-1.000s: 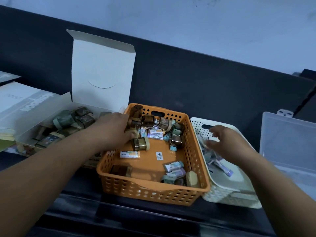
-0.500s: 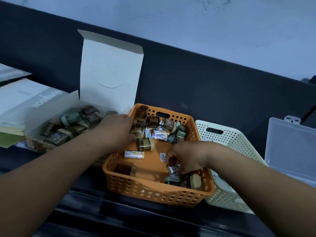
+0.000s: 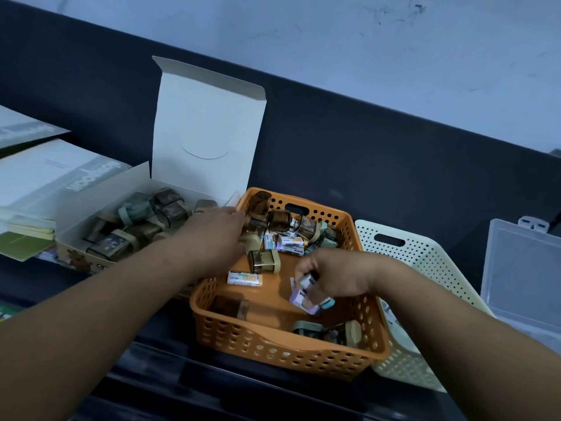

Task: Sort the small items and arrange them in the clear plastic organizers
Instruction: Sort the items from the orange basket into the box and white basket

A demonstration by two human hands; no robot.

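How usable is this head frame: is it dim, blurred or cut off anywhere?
Head view: dim, bluish light throughout with no glare. The right hand and the packets it pinches look smeared by motion, and the left hand is slightly soft. Print on items in the orange basket is mostly unreadable. The clear box is hazy and cut off by the right edge.

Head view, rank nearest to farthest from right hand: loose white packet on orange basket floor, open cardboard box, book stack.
1. White packet, just left of the right hand, inside the orange basket.
2. Cardboard box, farther left, outside the basket.
3. Book stack, far left edge.
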